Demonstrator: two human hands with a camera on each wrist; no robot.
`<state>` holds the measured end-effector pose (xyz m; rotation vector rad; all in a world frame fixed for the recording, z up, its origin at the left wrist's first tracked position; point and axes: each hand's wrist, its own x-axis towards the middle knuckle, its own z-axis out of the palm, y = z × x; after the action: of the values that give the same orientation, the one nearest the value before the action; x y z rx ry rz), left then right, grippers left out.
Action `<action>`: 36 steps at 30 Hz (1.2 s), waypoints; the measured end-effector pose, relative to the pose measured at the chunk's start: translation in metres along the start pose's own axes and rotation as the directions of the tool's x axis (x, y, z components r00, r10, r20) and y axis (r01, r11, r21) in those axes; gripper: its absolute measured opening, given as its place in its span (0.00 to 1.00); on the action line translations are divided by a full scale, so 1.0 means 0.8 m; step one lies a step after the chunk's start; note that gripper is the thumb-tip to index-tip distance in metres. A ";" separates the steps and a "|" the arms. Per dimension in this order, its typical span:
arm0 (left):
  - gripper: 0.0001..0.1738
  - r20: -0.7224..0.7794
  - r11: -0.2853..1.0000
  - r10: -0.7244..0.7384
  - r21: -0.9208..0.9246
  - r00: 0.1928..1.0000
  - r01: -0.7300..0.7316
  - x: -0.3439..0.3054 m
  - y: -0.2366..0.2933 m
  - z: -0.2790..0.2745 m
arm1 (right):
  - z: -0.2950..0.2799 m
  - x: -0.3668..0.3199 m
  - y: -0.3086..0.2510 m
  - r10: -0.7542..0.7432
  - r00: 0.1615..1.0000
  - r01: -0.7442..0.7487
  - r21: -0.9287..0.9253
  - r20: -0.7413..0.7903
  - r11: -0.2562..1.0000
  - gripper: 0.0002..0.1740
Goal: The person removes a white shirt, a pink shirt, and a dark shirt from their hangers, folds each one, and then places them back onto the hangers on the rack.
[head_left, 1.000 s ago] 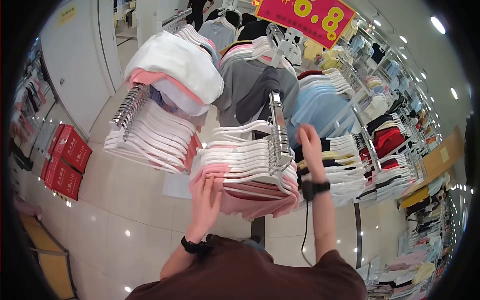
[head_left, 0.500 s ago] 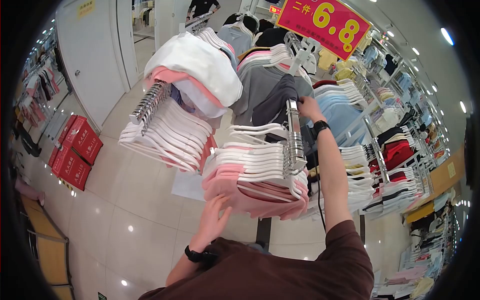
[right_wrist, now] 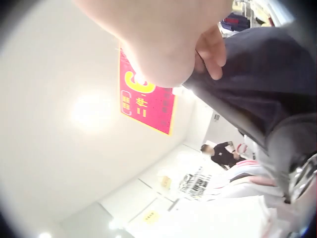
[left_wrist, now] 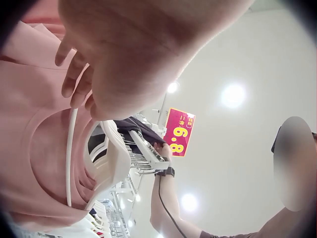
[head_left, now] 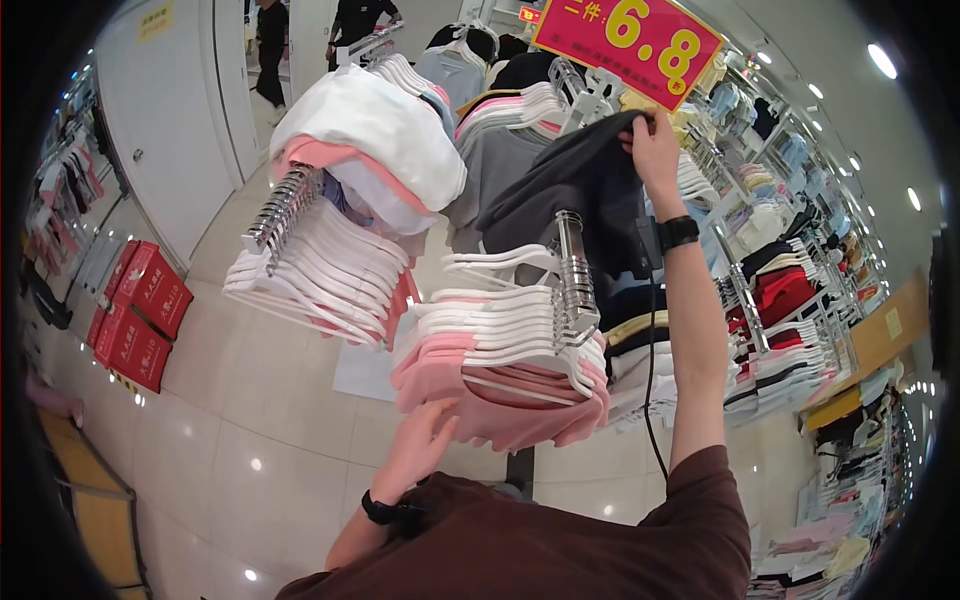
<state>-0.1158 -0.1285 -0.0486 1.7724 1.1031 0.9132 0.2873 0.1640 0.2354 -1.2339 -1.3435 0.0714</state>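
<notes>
My right hand (head_left: 654,150) pinches the edge of a dark grey garment (head_left: 570,180) and lifts it above the rail. In the right wrist view the dark cloth (right_wrist: 267,74) hangs from between thumb and fingers. My left hand (head_left: 422,440) is beside the front pink shirt (head_left: 500,415), its fingers loosely bent near the cloth. The left wrist view has the palm (left_wrist: 133,64) close over the pink shirt's shoulder. Pink shirts on white hangers (head_left: 490,330) hang from the front metal rail (head_left: 573,260).
Left, another rail of white hangers (head_left: 310,270) carries a white garment pile (head_left: 370,130) on top. A red price sign (head_left: 630,45) stands behind the right hand. Red boxes (head_left: 140,310) sit on the floor. Racks of clothes (head_left: 780,290) line the right; people (head_left: 355,25) stand at the back.
My right hand has reached forward to the dark garment, taken hold of it and raised it up and right, spreading the cloth. My left hand has moved slightly down off the pink shirts.
</notes>
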 end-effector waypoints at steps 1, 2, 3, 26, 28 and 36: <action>0.21 0.012 0.999 -0.034 -0.034 0.999 0.034 -0.002 0.003 0.001 | -0.001 0.003 -0.008 0.027 0.997 -0.031 0.049 0.073 0.998 0.14; 0.21 0.017 0.999 -0.035 -0.033 0.999 0.035 -0.002 0.005 0.002 | 0.001 0.004 -0.009 0.032 0.997 -0.035 0.047 0.070 0.998 0.14; 0.21 0.019 0.998 -0.041 -0.044 0.999 0.041 -0.002 0.008 0.002 | 0.003 0.004 -0.012 0.058 0.989 -0.068 0.068 0.135 0.995 0.14; 0.20 -0.006 0.979 -0.066 -0.196 0.998 0.063 -0.029 -0.012 0.015 | 0.006 -0.043 0.038 0.442 0.610 -0.106 -0.485 0.658 0.868 0.30; 0.20 0.010 0.982 -0.081 -0.171 0.997 0.081 -0.025 -0.011 0.016 | 0.014 -0.052 0.035 0.523 0.584 -0.003 -0.642 0.621 0.766 0.35; 0.21 0.045 0.976 -0.100 -0.189 0.994 0.107 0.003 -0.012 0.042 | 0.057 -0.032 0.108 0.191 0.801 0.271 -0.628 0.567 0.729 0.44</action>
<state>-0.0886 -0.1324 -0.0698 1.5547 1.0384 0.8903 0.2954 0.2123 0.1469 -1.9163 -2.0765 -0.0936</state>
